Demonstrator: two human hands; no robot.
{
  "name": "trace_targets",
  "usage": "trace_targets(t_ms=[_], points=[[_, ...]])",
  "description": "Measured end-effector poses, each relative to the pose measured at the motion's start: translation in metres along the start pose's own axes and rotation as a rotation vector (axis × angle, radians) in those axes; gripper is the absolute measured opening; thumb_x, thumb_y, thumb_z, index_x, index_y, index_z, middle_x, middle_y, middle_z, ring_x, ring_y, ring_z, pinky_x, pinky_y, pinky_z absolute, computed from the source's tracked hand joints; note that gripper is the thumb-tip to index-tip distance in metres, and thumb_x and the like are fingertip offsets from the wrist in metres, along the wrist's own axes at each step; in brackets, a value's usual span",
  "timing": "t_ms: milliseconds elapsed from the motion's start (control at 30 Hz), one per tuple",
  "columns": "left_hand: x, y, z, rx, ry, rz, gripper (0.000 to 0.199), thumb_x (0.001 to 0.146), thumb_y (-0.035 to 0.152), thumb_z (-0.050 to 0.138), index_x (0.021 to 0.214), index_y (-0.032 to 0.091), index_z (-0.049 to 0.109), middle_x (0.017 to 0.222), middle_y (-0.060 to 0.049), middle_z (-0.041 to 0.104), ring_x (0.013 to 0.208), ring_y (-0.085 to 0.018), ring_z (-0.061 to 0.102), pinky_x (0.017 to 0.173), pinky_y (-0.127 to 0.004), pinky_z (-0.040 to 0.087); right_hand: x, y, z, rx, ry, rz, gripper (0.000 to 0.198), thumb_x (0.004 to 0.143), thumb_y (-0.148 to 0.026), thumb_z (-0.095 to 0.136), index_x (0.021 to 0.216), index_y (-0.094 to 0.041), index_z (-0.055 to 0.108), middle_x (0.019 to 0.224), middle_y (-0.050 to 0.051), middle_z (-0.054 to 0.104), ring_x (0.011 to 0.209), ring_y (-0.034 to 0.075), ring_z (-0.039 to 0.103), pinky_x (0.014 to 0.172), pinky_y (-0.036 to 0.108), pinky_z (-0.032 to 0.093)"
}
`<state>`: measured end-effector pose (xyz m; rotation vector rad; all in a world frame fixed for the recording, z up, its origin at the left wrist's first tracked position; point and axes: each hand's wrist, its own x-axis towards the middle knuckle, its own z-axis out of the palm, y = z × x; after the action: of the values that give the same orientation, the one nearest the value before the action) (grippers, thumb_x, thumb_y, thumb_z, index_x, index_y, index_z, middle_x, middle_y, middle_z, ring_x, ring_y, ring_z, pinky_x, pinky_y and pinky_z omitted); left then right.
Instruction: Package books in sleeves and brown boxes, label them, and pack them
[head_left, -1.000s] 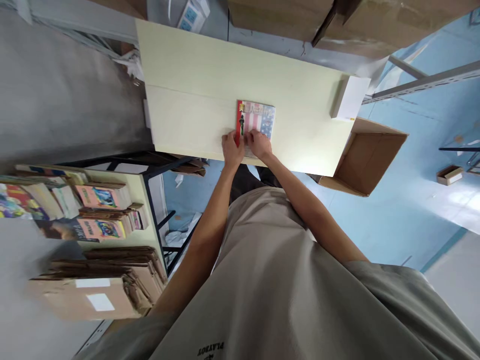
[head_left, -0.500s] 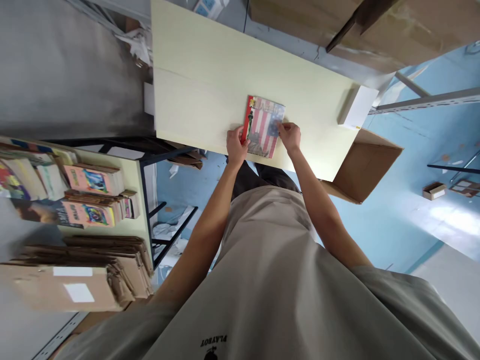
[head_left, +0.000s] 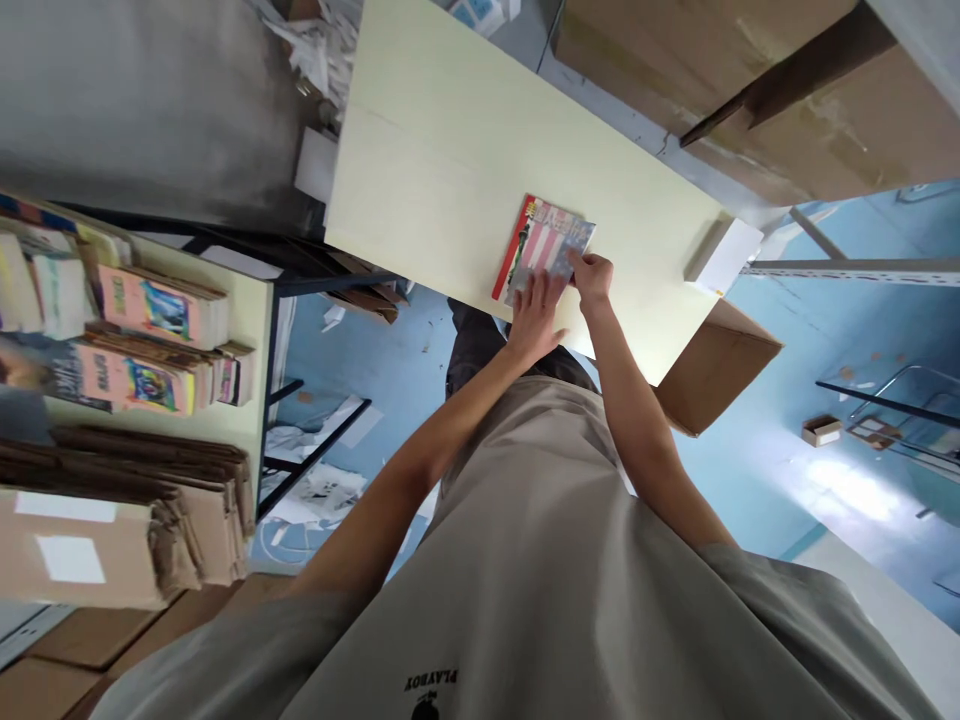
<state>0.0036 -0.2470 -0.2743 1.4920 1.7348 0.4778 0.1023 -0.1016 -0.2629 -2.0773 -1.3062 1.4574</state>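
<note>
A book (head_left: 553, 240) with a red spine and a flag-patterned cover lies near the front edge of the pale table (head_left: 435, 140). My left hand (head_left: 534, 322) rests on the lower part of its cover, fingers stretched out and thumb apart. At the book's right edge, my right hand (head_left: 595, 278) has its thumb and fingers pinched together on the cover's side. The fingers of the left hand hide the cover's lower right part.
A white box (head_left: 726, 255) sits at the table's right end, with an open cardboard box (head_left: 716, 370) below it. Large cartons (head_left: 697, 60) stand beyond the table. To the left, a shelf holds books (head_left: 154, 305) and folded cardboard (head_left: 127, 540).
My left hand has moved from the book's left edge onto its lower cover. The right hand stays at the right edge. The book appears slightly more turned, and the camera view has shifted.
</note>
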Motion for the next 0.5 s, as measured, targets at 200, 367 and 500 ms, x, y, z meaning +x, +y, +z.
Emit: trace_targets(t_ms=[200,367,500], points=[[0.001,-0.021,-0.01,-0.199,-0.006,0.071,0.077,0.112,0.017,0.042,0.189,0.021,0.045,0.199,-0.015,0.041,0.189,-0.034,0.032,0.155,-0.066,0.028,-0.008,-0.012,-0.028,-0.28,-0.022,-0.167,0.056,0.101,-0.079,0.083,0.094,-0.024,0.071,0.09,0.008,0.076,0.086,0.027,0.082,0.082,0.043,0.073],[-0.001,-0.036,-0.038,-0.403,0.052,0.179,0.063,0.124,0.041,0.037,0.18,0.024,0.059,0.186,-0.014,0.061,0.178,-0.031,0.054,0.151,-0.055,0.042,-0.006,-0.062,-0.064,-0.804,-0.33,-0.719,0.094,0.094,-0.079,0.092,0.166,-0.024,0.068,0.18,0.021,0.062,0.173,0.047,0.054,0.144,0.076,0.043],[-0.009,-0.037,-0.046,-0.59,0.143,0.086,0.081,0.122,0.082,0.04,0.172,0.024,0.066,0.176,-0.019,0.071,0.165,-0.037,0.068,0.134,-0.052,0.06,0.022,-0.112,-0.055,-0.907,-0.727,-0.86,0.084,0.093,-0.074,0.099,0.156,-0.022,0.079,0.171,0.015,0.072,0.172,0.049,0.054,0.151,0.078,0.026]])
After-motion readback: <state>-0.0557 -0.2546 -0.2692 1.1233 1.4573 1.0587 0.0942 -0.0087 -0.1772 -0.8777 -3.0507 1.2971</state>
